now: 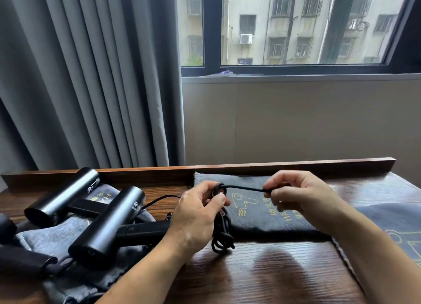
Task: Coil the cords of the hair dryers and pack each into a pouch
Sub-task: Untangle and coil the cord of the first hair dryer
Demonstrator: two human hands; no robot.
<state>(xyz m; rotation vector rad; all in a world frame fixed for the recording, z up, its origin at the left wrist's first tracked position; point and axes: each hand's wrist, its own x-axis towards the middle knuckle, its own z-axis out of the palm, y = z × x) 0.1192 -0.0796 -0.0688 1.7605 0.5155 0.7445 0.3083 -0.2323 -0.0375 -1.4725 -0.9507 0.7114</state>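
While my left grip (198, 215) curls round the coiled black cord (243, 187), thumb pressed on a small loop at the top, my right grip (296, 196) pinches the free stretch, taut between both. Below lies a dark pouch (255, 221) with yellow print on the wooden surface (262, 271). A hair dryer (107, 221) lies left, a 2nd hair dryer (61, 196) behind it.

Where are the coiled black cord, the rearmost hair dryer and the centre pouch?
coiled black cord (224, 226): head view, hanging strands.
rearmost hair dryer (61, 196): head view, barrel middle.
centre pouch (257, 223): head view, dark fabric below its print.
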